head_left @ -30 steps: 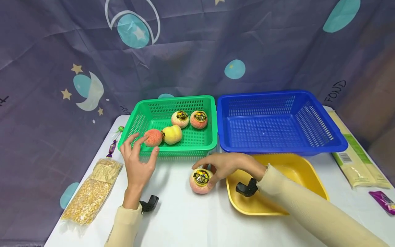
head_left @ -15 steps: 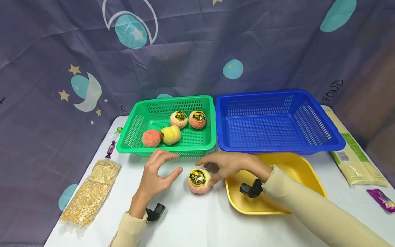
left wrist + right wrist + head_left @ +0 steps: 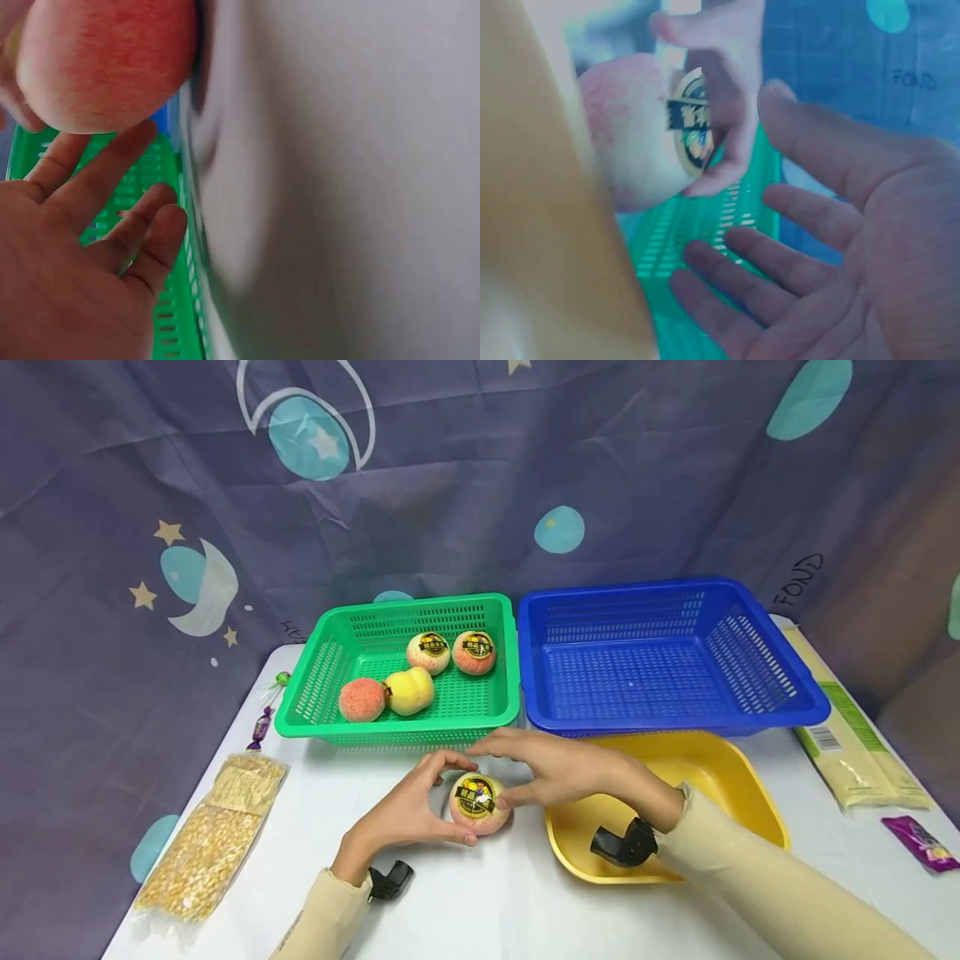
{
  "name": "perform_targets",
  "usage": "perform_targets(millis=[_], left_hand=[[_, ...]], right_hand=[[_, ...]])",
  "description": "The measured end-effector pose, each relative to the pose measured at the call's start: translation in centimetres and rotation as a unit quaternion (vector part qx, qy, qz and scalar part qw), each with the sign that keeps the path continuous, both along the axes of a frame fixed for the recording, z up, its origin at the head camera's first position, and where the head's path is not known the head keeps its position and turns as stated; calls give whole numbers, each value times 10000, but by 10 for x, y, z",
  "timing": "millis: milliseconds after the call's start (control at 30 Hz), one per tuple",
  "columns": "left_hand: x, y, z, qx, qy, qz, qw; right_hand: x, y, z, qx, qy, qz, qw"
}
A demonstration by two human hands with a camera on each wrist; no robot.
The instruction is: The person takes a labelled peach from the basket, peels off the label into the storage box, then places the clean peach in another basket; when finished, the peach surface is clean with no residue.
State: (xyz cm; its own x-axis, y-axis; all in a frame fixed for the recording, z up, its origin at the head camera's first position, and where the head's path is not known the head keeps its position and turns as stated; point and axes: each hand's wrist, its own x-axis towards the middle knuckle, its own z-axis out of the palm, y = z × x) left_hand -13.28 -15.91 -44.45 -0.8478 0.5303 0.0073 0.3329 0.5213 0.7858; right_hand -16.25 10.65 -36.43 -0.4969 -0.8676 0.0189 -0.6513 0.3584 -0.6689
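Peach [image 3: 480, 806] with a round label sits on the white table [image 3: 487, 910], in front of the green basket [image 3: 307, 729] and left of the yellow basin [image 3: 708, 768]. The left hand [image 3: 405, 814] arches round it, fingers at the far side, thumb at the near; whether they press on it I cannot tell. The right hand [image 3: 558, 768] is just beside it, fingers loosely extended and spread. Four fruits [image 3: 410, 692] lie inside the green basket, beside which stands a blue basket [image 3: 630, 681].
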Motion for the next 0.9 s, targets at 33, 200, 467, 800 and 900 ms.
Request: perform_targets(millis=[33,200,467,800,900], left_hand=[[-1,1,-2,29,-18,-48,10000],[-8,3,-6,292,-192,-313,9989],[-18,5,-9,633,-579,-805,9931],[-22,9,-7,571,-902,-804,9910],[-24,10,-6,499,-949,-769,9913]], right_hand=[[2,-1,1,-54,126,-41,9999],[7,-9,0,-269,622,-159,9976],[9,-23,-10,146,1179,-171,9928],[7,-26,-15,121,1163,-244,9928],[5,-25,-16,11,1018,-279,9944]])
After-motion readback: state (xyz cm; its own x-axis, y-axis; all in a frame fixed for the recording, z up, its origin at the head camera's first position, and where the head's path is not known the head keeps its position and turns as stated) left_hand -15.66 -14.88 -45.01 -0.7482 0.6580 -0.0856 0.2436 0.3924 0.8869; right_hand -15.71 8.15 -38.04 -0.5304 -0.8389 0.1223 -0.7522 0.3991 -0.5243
